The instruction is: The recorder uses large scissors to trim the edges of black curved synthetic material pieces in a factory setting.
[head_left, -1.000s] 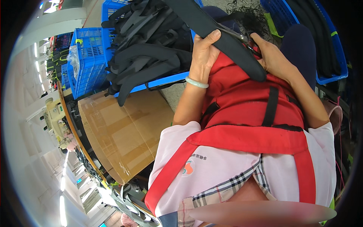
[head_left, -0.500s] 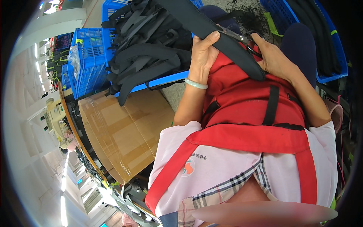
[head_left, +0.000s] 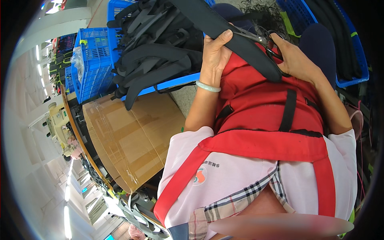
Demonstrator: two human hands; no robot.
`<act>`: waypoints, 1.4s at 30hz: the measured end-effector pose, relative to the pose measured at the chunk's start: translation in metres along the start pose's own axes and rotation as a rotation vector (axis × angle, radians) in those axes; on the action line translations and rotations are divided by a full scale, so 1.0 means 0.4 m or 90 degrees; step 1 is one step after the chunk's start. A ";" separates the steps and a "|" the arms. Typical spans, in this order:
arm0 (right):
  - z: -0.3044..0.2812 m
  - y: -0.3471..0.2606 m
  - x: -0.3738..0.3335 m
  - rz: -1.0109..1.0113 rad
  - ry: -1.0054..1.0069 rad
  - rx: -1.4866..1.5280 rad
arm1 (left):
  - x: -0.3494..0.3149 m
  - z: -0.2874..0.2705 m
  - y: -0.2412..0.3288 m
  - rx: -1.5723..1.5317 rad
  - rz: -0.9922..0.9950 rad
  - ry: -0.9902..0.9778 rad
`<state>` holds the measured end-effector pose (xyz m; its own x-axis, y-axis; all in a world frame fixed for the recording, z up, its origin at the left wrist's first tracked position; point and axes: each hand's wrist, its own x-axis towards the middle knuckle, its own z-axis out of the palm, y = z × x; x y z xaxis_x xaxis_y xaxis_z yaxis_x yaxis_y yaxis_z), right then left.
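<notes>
A long black padded strap (head_left: 249, 52) with a rounded end lies slantwise over my red apron (head_left: 256, 112). My left hand (head_left: 216, 50) is closed on its edge, thumb on top and the other fingers hidden beneath. In my right hand (head_left: 298, 62) is a pair of scissors (head_left: 258, 39) with dark handles. Their metal blades point up and left along the strap's far edge, parted a little. I cannot make out whether they touch a thread. A pale bangle (head_left: 208, 87) rings my left wrist.
Left of the strap stands a blue crate (head_left: 172, 83) heaped with similar black straps (head_left: 156, 58). Another blue crate (head_left: 94, 68) and a cardboard box (head_left: 132, 136) are beside it. At right is a blue crate (head_left: 362, 66) of black pieces. Black scraps (head_left: 266, 16) litter the floor ahead.
The scissors' handles and blades have spread apart, and my right hand has shifted slightly to the right. My left hand and the strap are almost unmoved.
</notes>
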<state>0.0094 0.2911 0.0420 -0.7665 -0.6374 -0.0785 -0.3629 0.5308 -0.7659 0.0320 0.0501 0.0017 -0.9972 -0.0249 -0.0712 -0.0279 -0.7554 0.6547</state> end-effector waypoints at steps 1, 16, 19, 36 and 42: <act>0.005 0.001 -0.002 0.002 0.000 0.000 | -0.001 0.002 -0.003 -0.001 -0.002 0.000; 0.042 0.025 0.029 0.020 -0.061 0.058 | -0.014 0.028 -0.023 -0.031 -0.012 0.006; 0.041 0.014 0.025 0.017 -0.010 0.008 | -0.015 0.040 -0.024 -0.031 -0.005 0.012; 0.053 0.037 0.022 0.028 -0.042 0.007 | -0.011 -0.002 -0.029 -0.021 0.004 0.010; 0.061 0.033 0.028 -0.035 0.029 0.000 | -0.016 0.027 -0.033 -0.028 -0.001 0.019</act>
<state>0.0089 0.2772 0.0155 -0.7685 -0.6398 -0.0079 -0.4047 0.4956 -0.7685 0.0378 0.0671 0.0017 -0.9945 -0.0435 -0.0949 -0.0250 -0.7834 0.6210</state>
